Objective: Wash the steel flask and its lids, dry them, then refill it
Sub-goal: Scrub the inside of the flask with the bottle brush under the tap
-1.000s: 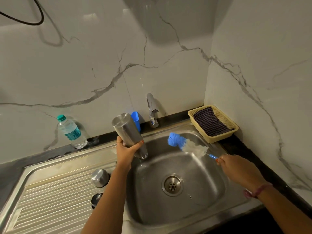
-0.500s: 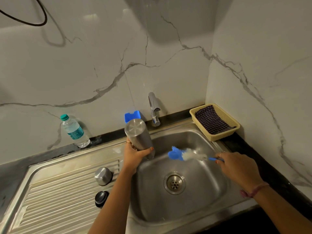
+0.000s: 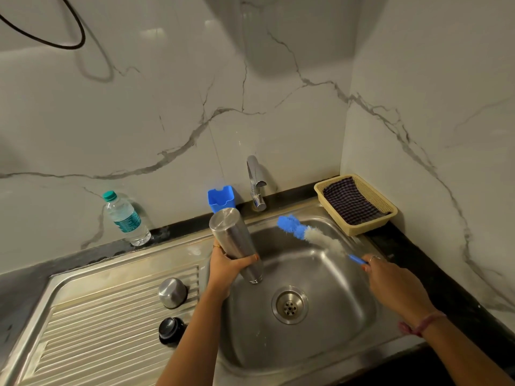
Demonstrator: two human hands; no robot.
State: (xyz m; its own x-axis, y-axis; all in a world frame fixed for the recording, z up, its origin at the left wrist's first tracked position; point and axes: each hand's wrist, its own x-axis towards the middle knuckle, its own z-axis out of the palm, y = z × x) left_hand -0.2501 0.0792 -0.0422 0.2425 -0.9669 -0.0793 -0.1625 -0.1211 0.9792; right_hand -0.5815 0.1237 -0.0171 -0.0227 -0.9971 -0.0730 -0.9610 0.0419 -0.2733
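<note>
My left hand (image 3: 227, 264) grips the steel flask (image 3: 235, 240) upside down over the left side of the sink basin (image 3: 328, 277), its mouth pointing down into the bowl. My right hand (image 3: 388, 277) holds the blue handle of a bottle brush (image 3: 309, 235), whose blue and white bristles hang in the air over the basin, apart from the flask. On the ribbed drainboard (image 3: 92, 324) sit a steel cup lid (image 3: 172, 292) and a black inner lid (image 3: 170, 329).
A chrome tap (image 3: 255, 185) stands behind the basin, with a blue holder (image 3: 221, 198) beside it. A plastic water bottle (image 3: 125, 218) stands on the dark counter at the left. A yellow basket (image 3: 387, 215) with a checked cloth sits at the back right corner.
The brush has risen and swung back away from the flask's mouth. The flask stays upside down in my left hand.
</note>
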